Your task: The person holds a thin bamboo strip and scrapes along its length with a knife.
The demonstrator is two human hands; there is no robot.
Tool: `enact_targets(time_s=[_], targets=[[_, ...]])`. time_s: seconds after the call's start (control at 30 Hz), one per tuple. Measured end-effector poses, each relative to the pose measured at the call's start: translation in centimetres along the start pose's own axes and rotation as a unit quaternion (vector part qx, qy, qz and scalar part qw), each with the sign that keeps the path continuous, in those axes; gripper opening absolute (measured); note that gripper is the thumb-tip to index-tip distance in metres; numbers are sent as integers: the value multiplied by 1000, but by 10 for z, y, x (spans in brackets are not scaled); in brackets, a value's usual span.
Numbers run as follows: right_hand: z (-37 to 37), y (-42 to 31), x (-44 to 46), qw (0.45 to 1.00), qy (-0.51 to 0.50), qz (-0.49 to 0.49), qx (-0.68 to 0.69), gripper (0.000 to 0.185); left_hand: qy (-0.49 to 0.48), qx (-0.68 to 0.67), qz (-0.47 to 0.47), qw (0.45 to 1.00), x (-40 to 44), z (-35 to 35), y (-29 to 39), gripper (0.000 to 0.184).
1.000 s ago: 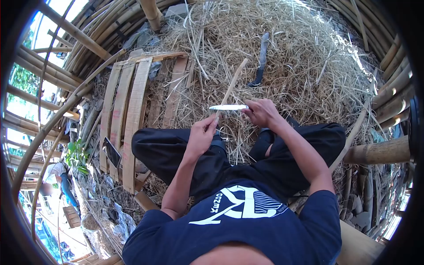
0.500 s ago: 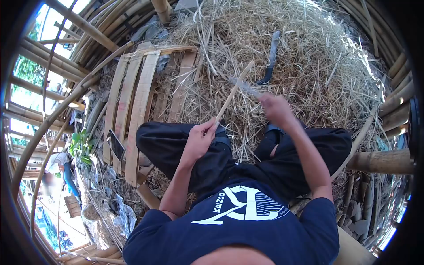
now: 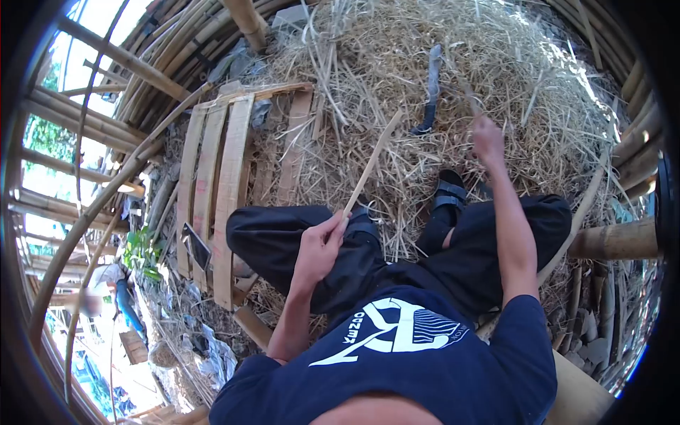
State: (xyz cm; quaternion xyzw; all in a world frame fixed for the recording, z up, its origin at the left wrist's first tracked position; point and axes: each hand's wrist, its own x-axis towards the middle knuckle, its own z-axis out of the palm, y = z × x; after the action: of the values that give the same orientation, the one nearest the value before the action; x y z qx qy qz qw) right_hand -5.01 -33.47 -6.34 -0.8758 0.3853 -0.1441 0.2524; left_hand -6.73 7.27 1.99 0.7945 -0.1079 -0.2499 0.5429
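Note:
My left hand [image 3: 320,248] is closed around the lower end of a pale bamboo strip [image 3: 374,161], over my left shin. The strip slants up and to the right, its far end free above the straw. Off to the right, my right hand [image 3: 488,144] grips a knife [image 3: 471,100], whose blade is smeared by motion and points up and away; its handle is hidden in my fist. The blade is apart from the strip. Between the two, a second blade with a black handle [image 3: 428,117] lies on the shavings, touched by neither hand.
Bamboo shavings [image 3: 397,64] cover the ground ahead. A slatted wooden pallet [image 3: 230,170] lies at left with a dark phone-like object [image 3: 196,246] on it. A bamboo pole [image 3: 613,239] juts in at right. Beyond the bamboo fence at left, another person [image 3: 122,297] is visible.
My right hand has swung up and to the right, taking the knife away from the bamboo strip. My left hand still holds the strip in nearly the same place. The view has shifted slightly.

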Motion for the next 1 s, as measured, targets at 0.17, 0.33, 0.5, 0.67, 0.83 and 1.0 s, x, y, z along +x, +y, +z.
enact_targets(time_s=[0.17, 0.33, 0.5, 0.67, 0.83, 1.0], targets=[[11, -38, -55, 939, -181, -28, 292, 36, -17, 28, 21, 999, 25, 10, -2, 27], [8, -101, -135, 761, -390, 24, 518, 32, -35, 5, 45, 998, 49, 37, 2, 29], [24, -103, -142, 718, -392, 75, 570, 31, -70, 13, 28, 997, 46, 44, 9, 30], [16, -104, -140, 681, -402, 95, 604, 32, -83, -54, -83, 992, 19, 19, 10, 31], [14, -101, -132, 673, -376, 140, 622, 34, -108, 10, -69, 992, -28, -28, -26, 33], [18, -107, -130, 653, -368, 138, 647, 32, -129, 170, 19, 977, -42, -17, -7, 24]])
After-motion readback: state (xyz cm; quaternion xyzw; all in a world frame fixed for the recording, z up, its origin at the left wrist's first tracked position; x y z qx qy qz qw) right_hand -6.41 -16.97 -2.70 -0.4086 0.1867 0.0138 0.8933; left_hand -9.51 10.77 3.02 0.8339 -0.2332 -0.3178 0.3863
